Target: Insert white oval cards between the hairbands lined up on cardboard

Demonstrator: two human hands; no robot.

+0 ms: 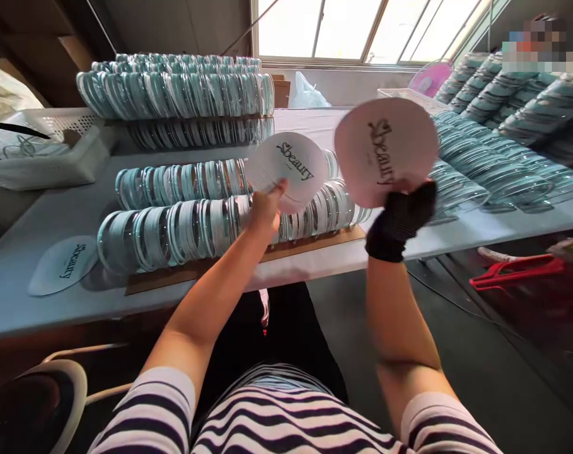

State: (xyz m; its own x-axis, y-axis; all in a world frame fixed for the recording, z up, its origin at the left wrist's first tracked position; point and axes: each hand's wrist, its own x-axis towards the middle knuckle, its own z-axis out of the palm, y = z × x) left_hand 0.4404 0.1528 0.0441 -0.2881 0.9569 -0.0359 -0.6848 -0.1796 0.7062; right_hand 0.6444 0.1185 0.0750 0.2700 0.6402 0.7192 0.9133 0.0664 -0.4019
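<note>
Discs printed "Sbeauty" sit one per hand above the surface point(31, 252), the white disc point(289, 167) pinched in the bare left hand point(266, 211), the pink disc point(385, 151) clamped in the gloved right hand point(402, 217), best gripped by the edges, clear of the rings point(182, 230).

light: daylight pouring in from the window point(362, 28) up top, pretty blown out | glare: shiny highlights on the stacked teal rings point(182, 94) | shadows: dim under the table point(40, 227), floor murky | blur: pink disc point(385, 151) a bit smeared | edges: wide-angle bending, table edge curves | top right corner pixelated
</note>
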